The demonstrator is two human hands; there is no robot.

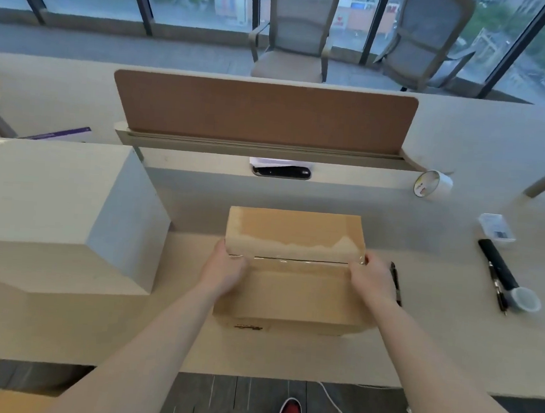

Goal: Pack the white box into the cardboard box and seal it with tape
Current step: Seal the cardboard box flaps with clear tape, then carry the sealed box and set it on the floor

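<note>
Fingers [221,249] of the left hand [227,268] bend down over the left edge of the cardboard box [290,292], with the thumb lying on top at the seam. The right hand [373,279] mirrors this at the right edge: its fingers [369,260] curl round the corner where the seam ends. Both hands grip the box from its sides. The box sits in the middle of the counter [285,354], flaps closed so its inside is hidden. A strip of clear tape [293,260] runs along the seam from one hand to the other. Paler, torn patches mark the far flap.

At 3 o'clock from the box, just beside the right hand, lies a dark pen [396,283]. Further out at 3 o'clock rests a black tool [496,264] with a white cap. The tape roll [432,184] stands on edge at 1 o'clock, well apart from the box. A large white block [52,205] stands at 9 o'clock.
</note>
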